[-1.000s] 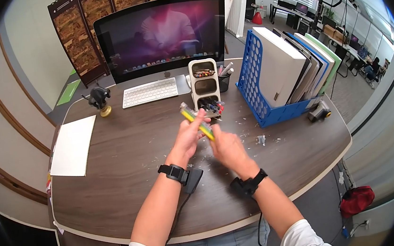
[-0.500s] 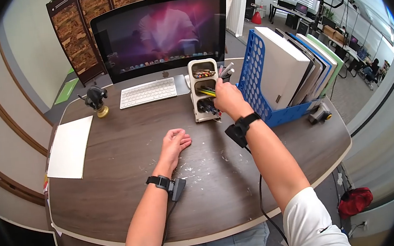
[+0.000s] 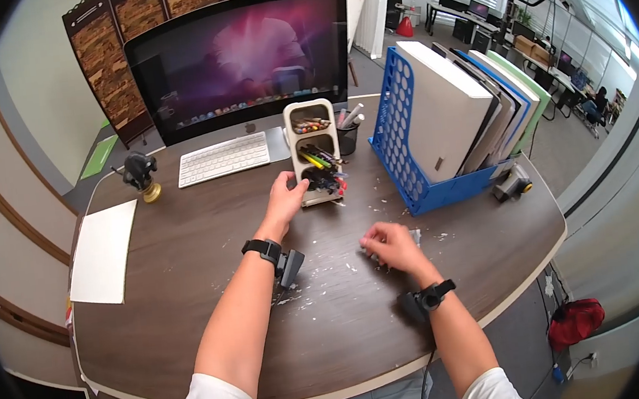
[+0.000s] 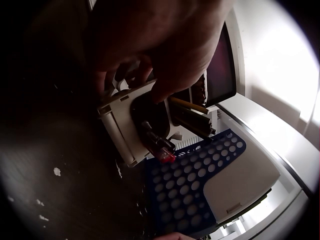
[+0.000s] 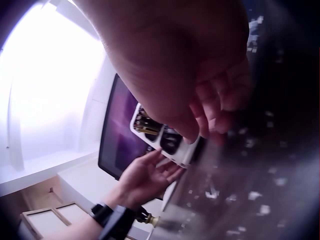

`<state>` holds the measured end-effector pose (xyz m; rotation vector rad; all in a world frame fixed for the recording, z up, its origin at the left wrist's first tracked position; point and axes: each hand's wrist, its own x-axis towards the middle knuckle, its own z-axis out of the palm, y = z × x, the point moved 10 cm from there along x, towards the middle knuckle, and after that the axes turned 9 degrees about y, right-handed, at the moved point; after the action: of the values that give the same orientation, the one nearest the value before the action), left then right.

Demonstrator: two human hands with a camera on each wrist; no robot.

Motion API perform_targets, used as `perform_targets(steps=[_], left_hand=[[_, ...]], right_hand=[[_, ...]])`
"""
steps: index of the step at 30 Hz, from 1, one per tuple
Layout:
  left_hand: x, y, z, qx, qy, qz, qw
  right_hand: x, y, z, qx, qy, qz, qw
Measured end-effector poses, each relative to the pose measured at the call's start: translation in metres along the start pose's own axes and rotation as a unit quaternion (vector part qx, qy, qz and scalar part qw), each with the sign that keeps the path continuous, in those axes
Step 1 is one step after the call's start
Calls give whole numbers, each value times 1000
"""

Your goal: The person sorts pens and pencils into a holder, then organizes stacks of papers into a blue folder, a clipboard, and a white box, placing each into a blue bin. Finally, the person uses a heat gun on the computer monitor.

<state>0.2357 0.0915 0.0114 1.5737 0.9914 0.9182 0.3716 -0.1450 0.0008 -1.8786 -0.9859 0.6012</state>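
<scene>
The beige three-compartment holder (image 3: 313, 136) stands before the monitor. My left hand (image 3: 284, 203) grips its lower left side, and in the left wrist view that hand's thumb (image 4: 170, 87) lies over the rim of the holder (image 4: 117, 132). Coloured pencils (image 3: 311, 126) fill the back compartment, yellow and dark pens (image 3: 311, 159) the middle one, black and red pens (image 3: 326, 183) the front one. Low over the desk, right of the holder, is my right hand (image 3: 393, 245), its fingers loosely bent and nothing visible in them. A whitish scrap (image 3: 415, 236) shows beside it.
Small white shavings (image 3: 313, 292) litter the desk. A blue file rack (image 3: 457, 188) is at the right, a mesh pen cup (image 3: 348, 140) behind the holder. The keyboard (image 3: 223, 159), a white sheet (image 3: 103, 253) and a small dark figure (image 3: 138, 171) are further left.
My right hand has let go of the yellow pens, now in the middle compartment, and has come back toward me. My left hand has moved forward and taken hold of the holder.
</scene>
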Motion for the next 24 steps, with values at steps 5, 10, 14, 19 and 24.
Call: perform_targets(steps=[5, 10, 14, 19, 24], left_hand=[[5, 7, 17, 61, 14, 30, 998], [-22, 2, 54, 0, -74, 70, 995], [-35, 13, 88, 21, -66, 94, 993], [-36, 35, 112, 90, -63, 108, 988], [-32, 28, 116, 78, -65, 126, 987]], right_hand=[[-4, 16, -3, -5, 98, -43, 994], [-18, -1, -10, -45, 140, -78, 986], [-22, -7, -10, -58, 148, -88, 983], [-23, -8, -11, -49, 151, -105, 982], [-21, -6, -8, -47, 147, -95, 983]])
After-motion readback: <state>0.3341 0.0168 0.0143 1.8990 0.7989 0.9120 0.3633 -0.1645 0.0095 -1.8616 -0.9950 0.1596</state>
